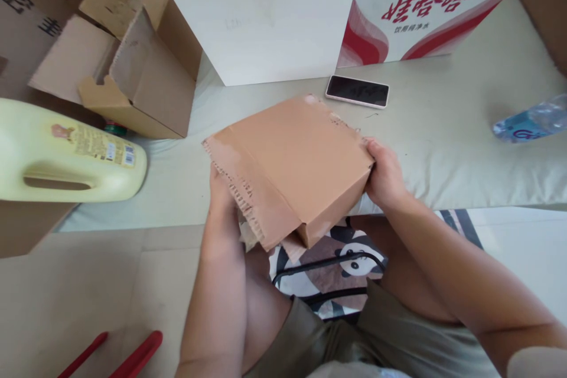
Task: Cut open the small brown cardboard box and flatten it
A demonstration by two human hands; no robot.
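A pale cushioned surface [443, 147] spans the far half of the scene, and the cardboard piece [290, 159] is held just above its near edge, over the person's lap. It is a flattened, torn box panel — its long axis runs from near left up to far right, one ragged corrugated edge facing left.

The left hand [220, 195] grips it from beneath at the near-left edge, mostly hidden behind the board; the right hand [386, 174] clamps the right corner, fingers wrapped over. Both touch it, neither nearer.

Far left, an open cardboard box [146, 82] lies tipped, its inside hidden. A yellow jug [66, 156] lies on its side at left, a phone [357, 91] just beyond the panel, a water bottle [531, 121] far right.
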